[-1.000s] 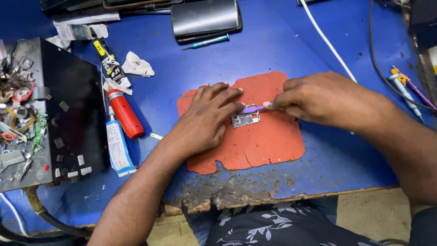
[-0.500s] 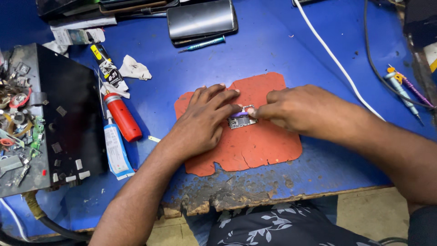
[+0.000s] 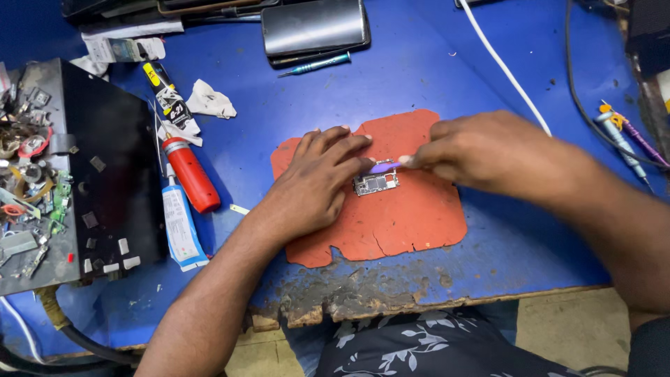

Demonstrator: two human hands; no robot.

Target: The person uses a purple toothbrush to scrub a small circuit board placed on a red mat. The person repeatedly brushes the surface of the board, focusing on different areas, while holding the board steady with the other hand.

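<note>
Blue worktable [image 3: 447,77], worn and chipped along the near edge, filling most of the view. At far left, a black box-shaped device [image 3: 105,167] with loose screws, small metal parts and bits of green board scattered on its top. In the middle of the table, an orange-red silicone work mat [image 3: 412,223], flat, with torn and notched edges. At the top, a dark phone-like slab [image 3: 314,26] with a shiny surface, and just below it a thin teal screwdriver [image 3: 315,64]. Running diagonally at upper right, a white cable [image 3: 502,66]. Between the black device and the mat, a red tube-shaped bottle [image 3: 190,174], with a white tube [image 3: 180,227] just below it and a black-and-yellow tube [image 3: 166,98] above (all three lying on their sides). Near them, a crumpled white tissue [image 3: 209,101].

On the mat, left hand [image 3: 317,181] spread flat, palm down, fingers apart, fingertips pressing on or just beside the left edge of a small circuit board [image 3: 375,183]. Board lying flat near the middle of the mat, silvery with dark components. Right hand [image 3: 481,157] coming from the right, fingers pinched together and clamped on a thin purple tool [image 3: 384,167], its tip at the upper edge of the board; probably a small brush or pry stick, too blurred to tell which.
</note>
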